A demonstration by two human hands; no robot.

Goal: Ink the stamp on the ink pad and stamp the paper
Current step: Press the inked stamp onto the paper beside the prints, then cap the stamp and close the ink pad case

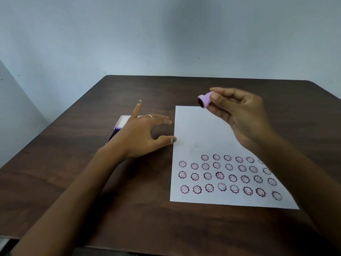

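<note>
A white sheet of paper (201, 130) lies on the dark wooden table (73, 163), its lower half filled with several rows of purple smiley-flower prints. My right hand (241, 111) is raised above the paper's upper right part and pinches a small lilac stamp (205, 99), tilted so its dark inked face points left. My left hand (142, 132) hovers left of the paper with fingers spread, thumb tip at the paper's left edge. Behind that hand, a purple and white box (120, 124), likely the ink pad, is mostly hidden.
A pale wall rises right behind the table's far edge (203, 77). The table's left edge runs diagonally toward me. A dark object (7, 244) shows at the bottom left corner.
</note>
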